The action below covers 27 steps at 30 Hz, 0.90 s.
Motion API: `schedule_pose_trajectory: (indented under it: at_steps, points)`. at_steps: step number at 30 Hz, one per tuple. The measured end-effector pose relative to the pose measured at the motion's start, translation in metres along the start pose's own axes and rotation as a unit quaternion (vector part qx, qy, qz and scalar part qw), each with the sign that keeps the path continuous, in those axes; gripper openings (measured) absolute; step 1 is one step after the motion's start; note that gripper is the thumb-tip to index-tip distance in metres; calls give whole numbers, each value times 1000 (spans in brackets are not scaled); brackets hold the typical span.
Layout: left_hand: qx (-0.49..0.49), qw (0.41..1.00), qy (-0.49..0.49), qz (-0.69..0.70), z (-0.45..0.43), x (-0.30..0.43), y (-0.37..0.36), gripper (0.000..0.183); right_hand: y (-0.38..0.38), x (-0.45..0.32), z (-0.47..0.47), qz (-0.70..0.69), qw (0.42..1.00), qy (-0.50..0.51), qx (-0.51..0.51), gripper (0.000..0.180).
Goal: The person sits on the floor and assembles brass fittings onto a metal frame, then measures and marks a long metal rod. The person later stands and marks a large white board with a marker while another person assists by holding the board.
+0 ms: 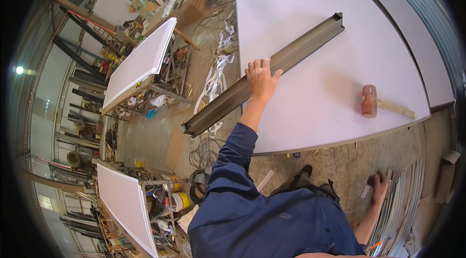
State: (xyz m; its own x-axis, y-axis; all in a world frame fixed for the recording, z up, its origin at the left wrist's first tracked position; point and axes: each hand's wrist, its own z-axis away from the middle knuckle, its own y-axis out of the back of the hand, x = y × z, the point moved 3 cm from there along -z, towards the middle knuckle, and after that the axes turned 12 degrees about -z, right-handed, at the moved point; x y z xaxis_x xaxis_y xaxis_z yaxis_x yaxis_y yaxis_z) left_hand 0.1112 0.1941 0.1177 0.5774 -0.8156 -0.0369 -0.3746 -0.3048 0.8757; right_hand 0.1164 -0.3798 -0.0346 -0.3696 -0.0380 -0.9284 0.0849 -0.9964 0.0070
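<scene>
My left hand (263, 80) grips a dark metal channel profile (305, 44) around its middle, fingers over the far edge and thumb on the near side. The profile lies aslant on a large white panel (291, 112), its left end jutting past the panel's edge over the floor. Low at the right, beside a bundle of long thin metal strips (397, 203), is my right hand (379, 187). A small pale strip (365, 191) shows next to its fingers; whether the hand holds it is unclear. On the panel rests a mallet (370, 101) with a reddish head and wooden handle.
Two benches on the left carry white panels (140, 63) (123, 207), with tools and buckets (180, 201) beneath. Tangled white strips (216, 75) and coiled cable (202, 154) litter the floor. Cardboard boxes (191, 6) stand at the back. Another panel (433, 57) adjoins on the right.
</scene>
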Motion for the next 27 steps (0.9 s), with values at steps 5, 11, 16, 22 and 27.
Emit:
schedule_pose_trajectory:
  at_steps: [5,11,16,22,27]
  points:
    - [62,994,-41,-78,-4,-13,-5,64,-62,-110,-49,-20,996,55,-73,45]
    - [-81,997,14,12,-17,-28,-18,61,-122,-154,-85,8,984,32,-176,45]
    - [-119,984,65,116,-9,-23,17,53,-138,-165,-98,33,976,-5,-216,41]
    - [-115,968,76,210,17,5,102,50,-143,-167,-117,-86,974,-29,-207,47]
    - [-127,962,74,232,38,27,152,52,-163,-160,-128,-187,963,-51,-187,47]
